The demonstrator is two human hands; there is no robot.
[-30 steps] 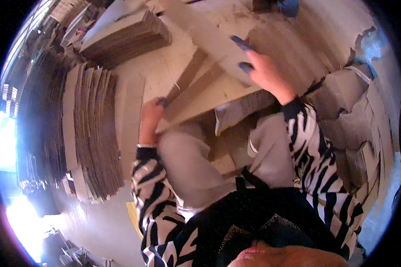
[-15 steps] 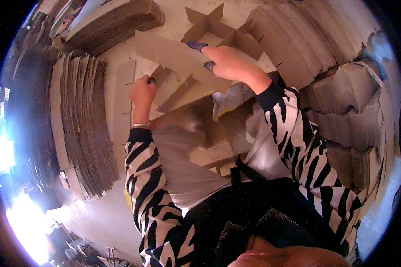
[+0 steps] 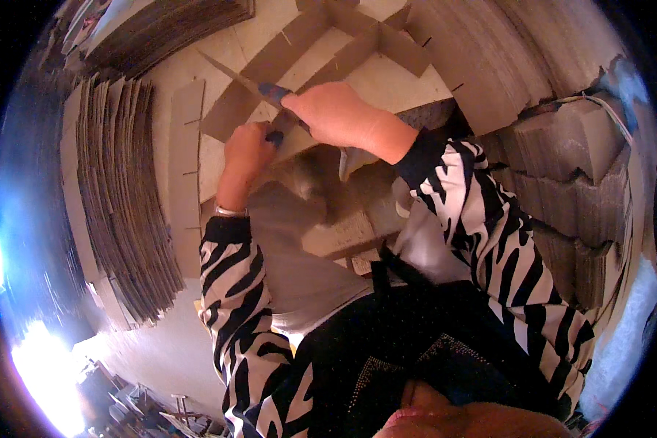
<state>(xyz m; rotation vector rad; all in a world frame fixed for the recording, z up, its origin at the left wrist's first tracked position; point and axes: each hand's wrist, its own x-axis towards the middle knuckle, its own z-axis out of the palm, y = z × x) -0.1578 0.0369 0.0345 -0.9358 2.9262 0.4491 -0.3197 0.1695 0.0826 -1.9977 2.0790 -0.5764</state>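
Note:
On the table, a grid of slotted brown cardboard divider strips (image 3: 343, 60) stands on edge, its strips crossing one another. My right hand (image 3: 332, 113), with dark covers on thumb and fingertip, grips a cardboard strip (image 3: 228, 71) seen almost edge-on, lying across the near left strips of the grid. Close to its left, my left hand (image 3: 248, 152) is closed at the near end of the grid's left strips, a dark cover on one fingertip. Its fingers hide most of what they pinch, which looks like cardboard.
A flat slotted strip (image 3: 185, 139) lies left of my left hand. Beyond it stands a row of stacked cardboard sheets (image 3: 120, 190). More cardboard stacks rise at the far left (image 3: 160, 36) and along the right (image 3: 482, 58). A pale bag-like piece (image 3: 350, 162) hangs by the table's near edge.
My right hand has moved left and nearer, turning the strip from broadside to almost edge-on across the grid. My left hand has shifted slightly right and nearer.

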